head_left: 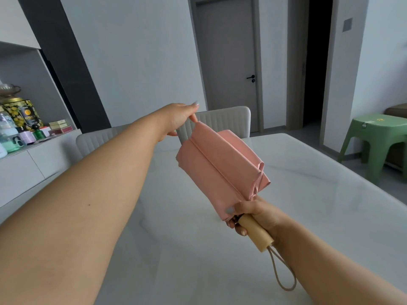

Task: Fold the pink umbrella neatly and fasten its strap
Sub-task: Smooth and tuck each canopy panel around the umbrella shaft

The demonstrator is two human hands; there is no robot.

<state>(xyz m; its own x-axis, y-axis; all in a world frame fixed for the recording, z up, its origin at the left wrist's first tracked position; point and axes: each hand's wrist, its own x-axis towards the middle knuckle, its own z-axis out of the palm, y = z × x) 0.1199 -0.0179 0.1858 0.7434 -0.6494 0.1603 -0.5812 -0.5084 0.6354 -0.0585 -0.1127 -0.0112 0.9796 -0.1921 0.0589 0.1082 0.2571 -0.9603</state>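
Pinching the far tip of the pink umbrella point(218, 164), the left hand point(176, 118) reached toward 12 o'clock, thumb and fingers closed on the fabric. The right hand point(253, 216) gripped the cream handle point(255, 233) at 5 o'clock, fingers curled round it. Held above the white worktop point(308, 194), the umbrella slanted between both hands, its folded panels loose and a wrist loop point(284, 274) dangling.

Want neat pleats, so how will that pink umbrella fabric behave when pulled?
Probably floppy: the pink umbrella canopy stays taut only while the left hand pinches its far tip. The flaps curl loosely near the wooden handle, so they would likely unfold if released.
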